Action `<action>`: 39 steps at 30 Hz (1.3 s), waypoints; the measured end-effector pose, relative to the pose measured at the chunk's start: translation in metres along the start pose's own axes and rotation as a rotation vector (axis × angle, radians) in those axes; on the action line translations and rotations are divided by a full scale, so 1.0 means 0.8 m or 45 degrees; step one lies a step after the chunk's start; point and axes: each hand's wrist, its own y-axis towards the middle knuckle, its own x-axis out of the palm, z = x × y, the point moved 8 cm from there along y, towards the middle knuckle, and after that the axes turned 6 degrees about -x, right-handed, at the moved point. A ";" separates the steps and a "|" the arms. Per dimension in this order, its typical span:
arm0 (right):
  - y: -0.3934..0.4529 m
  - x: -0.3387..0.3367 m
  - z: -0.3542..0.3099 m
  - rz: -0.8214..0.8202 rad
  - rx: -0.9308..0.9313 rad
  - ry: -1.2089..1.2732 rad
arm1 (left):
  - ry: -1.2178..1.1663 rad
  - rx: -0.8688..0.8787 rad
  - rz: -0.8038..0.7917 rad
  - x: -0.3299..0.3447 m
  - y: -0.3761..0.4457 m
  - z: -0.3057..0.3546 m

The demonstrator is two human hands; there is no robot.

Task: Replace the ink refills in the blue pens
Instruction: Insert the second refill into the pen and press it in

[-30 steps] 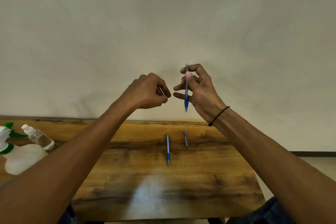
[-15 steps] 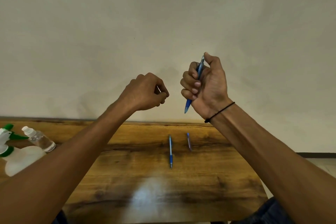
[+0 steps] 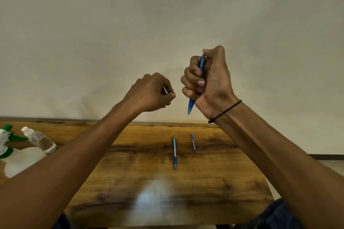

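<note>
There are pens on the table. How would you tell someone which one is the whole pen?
Find the wooden table under the raised hands. Near its middle lie two thin blue things side by side. The whole pen is the longer one nearer the bottles, with a pale barrel and dark blue grip; the shorter piece beside it looks purplish.

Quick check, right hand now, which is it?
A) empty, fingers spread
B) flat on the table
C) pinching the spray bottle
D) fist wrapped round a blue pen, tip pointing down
D: the right hand is raised above the wooden table with its fingers curled round a blue pen, thumb over the top end and the tip poking out below.
</note>
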 end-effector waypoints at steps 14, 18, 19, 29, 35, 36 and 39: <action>-0.010 0.002 -0.022 0.013 -0.048 -0.050 | 0.041 -0.011 -0.010 0.000 -0.003 0.018; -0.010 -0.001 -0.026 0.036 -0.066 -0.046 | 0.076 -0.019 -0.030 0.002 -0.004 0.018; -0.010 -0.002 -0.027 0.042 -0.068 -0.036 | 0.084 -0.018 -0.040 0.004 -0.004 0.017; -0.008 -0.008 -0.034 0.080 -0.074 -0.006 | 0.104 -0.024 -0.061 0.009 -0.002 0.016; -0.008 -0.008 -0.038 0.091 -0.062 0.036 | 0.111 -0.017 -0.053 0.009 -0.002 0.015; -0.009 -0.008 -0.038 0.092 -0.061 0.043 | 0.118 -0.016 -0.050 0.009 -0.002 0.015; -0.009 -0.007 -0.039 0.092 -0.058 0.051 | 0.132 -0.013 -0.046 0.008 -0.003 0.016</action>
